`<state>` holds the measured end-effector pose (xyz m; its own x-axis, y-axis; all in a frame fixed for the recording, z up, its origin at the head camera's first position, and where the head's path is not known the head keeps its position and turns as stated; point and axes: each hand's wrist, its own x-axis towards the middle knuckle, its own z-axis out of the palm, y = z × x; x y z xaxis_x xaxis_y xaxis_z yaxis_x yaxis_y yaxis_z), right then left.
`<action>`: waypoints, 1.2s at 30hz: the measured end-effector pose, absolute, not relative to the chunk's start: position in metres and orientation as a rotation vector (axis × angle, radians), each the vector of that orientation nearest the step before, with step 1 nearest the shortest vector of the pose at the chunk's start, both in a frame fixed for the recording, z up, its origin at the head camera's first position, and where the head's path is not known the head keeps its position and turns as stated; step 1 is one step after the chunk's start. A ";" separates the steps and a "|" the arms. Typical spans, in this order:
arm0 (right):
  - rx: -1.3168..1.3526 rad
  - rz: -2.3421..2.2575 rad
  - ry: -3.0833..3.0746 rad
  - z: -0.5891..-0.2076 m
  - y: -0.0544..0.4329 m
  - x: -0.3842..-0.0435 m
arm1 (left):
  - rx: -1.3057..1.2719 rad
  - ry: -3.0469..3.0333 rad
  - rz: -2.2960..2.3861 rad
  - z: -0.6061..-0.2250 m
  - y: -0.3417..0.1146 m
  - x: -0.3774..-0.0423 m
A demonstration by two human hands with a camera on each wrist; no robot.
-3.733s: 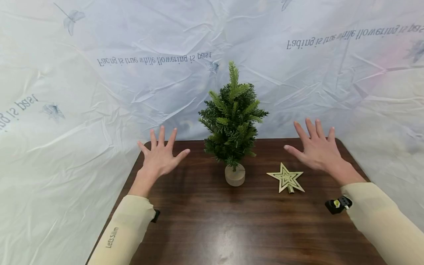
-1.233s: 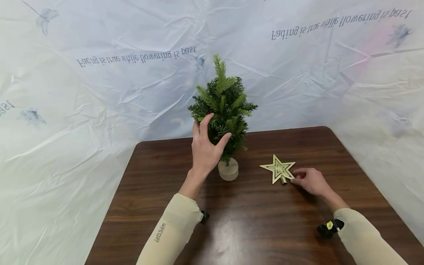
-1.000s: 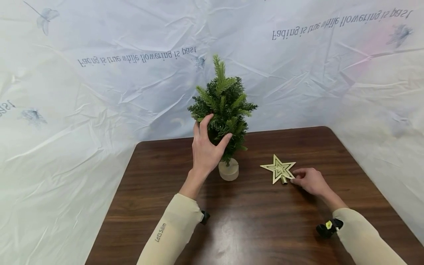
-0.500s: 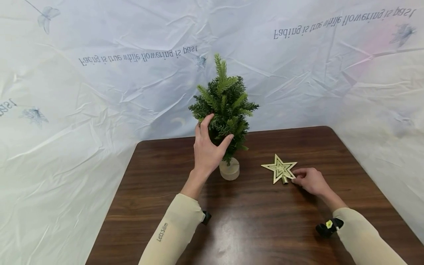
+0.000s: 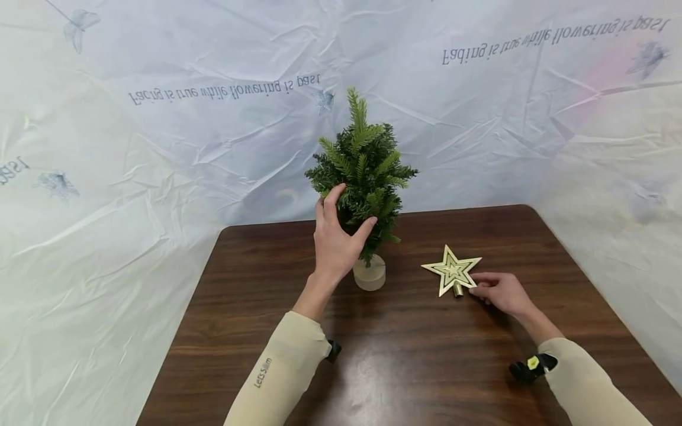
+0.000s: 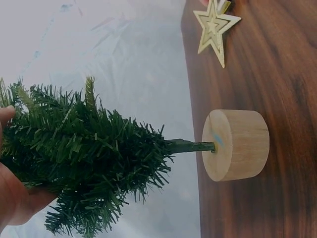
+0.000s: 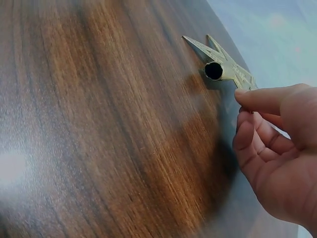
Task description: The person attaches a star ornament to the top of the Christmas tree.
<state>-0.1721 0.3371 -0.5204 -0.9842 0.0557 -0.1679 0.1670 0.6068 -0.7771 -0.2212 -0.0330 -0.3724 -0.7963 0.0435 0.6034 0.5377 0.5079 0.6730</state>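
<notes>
In the head view a small artificial Christmas tree [image 5: 373,168] stands upright on its round wooden base [image 5: 369,277], which rests on the table. My left hand [image 5: 333,248] holds the tree's foliage from the left, thumb in front and fingers curled round its side; some fingertips are hidden in the needles. To the right is a gold star tree topper [image 5: 452,270]. My right hand [image 5: 503,293] pinches one lower point of it between thumb and fingers. The right wrist view shows the hollow socket of the star topper [image 7: 214,71] facing the camera, with a shadow below.
The dark brown wooden table [image 5: 415,367] has rounded far corners. Behind and at both sides hangs a wrinkled pale sheet [image 5: 240,136] with printed lettering. Black wrist cameras, such as the right one [image 5: 530,368], sit at the sleeve ends.
From spread over the table, my left hand has come to the tree and my right hand to the star. Since half a second ago the star's far edge has risen slightly.
</notes>
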 end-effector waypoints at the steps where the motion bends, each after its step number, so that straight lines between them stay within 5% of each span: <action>1: 0.210 -1.358 2.682 -0.521 0.337 -0.172 | -0.475 -2.233 -1.250 -0.372 -0.033 -0.221; 15: 0.344 -1.963 2.183 -0.524 0.344 -0.175 | -0.466 -2.244 -1.248 -0.373 -0.032 -0.221; 36: 0.310 -2.179 2.100 -0.493 0.337 -0.181 | -0.465 -2.235 -1.241 -0.373 -0.033 -0.221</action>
<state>-0.1808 0.3367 -0.4930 -0.9743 0.0688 -0.2143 0.2116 -0.0442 -0.9763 -0.2210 -0.0334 -0.3732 -0.7966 0.0386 0.6032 0.5324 0.5173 0.6700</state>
